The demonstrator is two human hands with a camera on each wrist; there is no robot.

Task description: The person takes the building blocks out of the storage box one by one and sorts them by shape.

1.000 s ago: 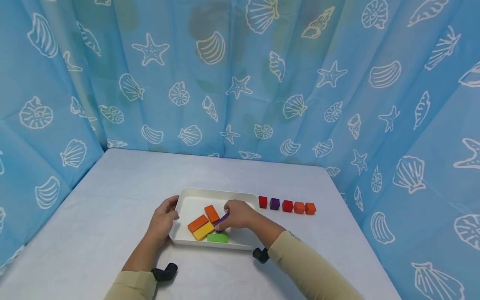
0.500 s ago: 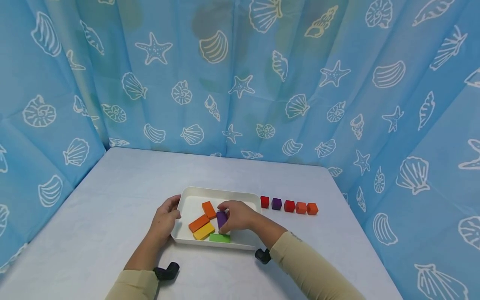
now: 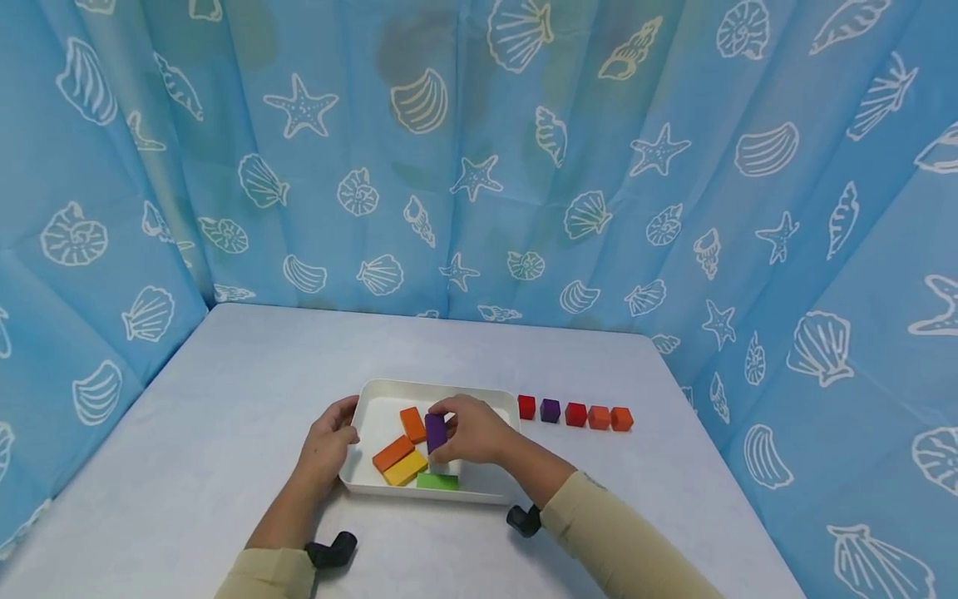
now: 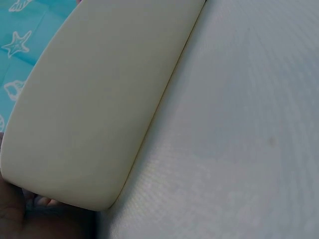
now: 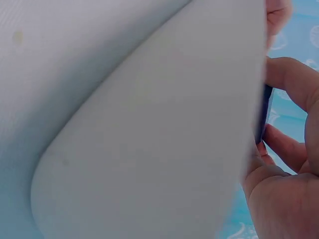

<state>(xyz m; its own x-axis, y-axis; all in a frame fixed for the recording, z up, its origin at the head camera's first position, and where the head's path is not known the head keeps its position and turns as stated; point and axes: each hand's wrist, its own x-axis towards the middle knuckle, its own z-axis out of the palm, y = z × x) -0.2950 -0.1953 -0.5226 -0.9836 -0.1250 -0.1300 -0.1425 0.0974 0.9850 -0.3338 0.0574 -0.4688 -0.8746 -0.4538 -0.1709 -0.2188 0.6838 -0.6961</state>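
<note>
My right hand (image 3: 475, 434) pinches a purple block (image 3: 437, 433) between thumb and fingers, holding it upright over the white tray (image 3: 479, 481). The right wrist view shows only a dark edge of that block (image 5: 265, 112) behind the tray wall (image 5: 149, 129). With my left hand (image 3: 327, 445) I grip the tray's left end, thumb at the rim; its other fingers are mostly hidden there. Inside the tray lie an orange block (image 3: 412, 425), a darker orange block (image 3: 392, 452), a yellow block (image 3: 405, 469) and a green block (image 3: 437, 482) along the near wall.
To the right of the tray, small cubes stand in a row: a red cube (image 3: 527, 407), a purple cube (image 3: 550, 410), another red cube (image 3: 575, 414) and two orange ones. A blue shell-patterned curtain (image 3: 479, 216) surrounds the white table (image 3: 247, 366) at the back and sides.
The purple block has come up from among the other blocks in my right hand and turned upright. The upper orange block has shifted slightly left. My left hand stays on the tray.
</note>
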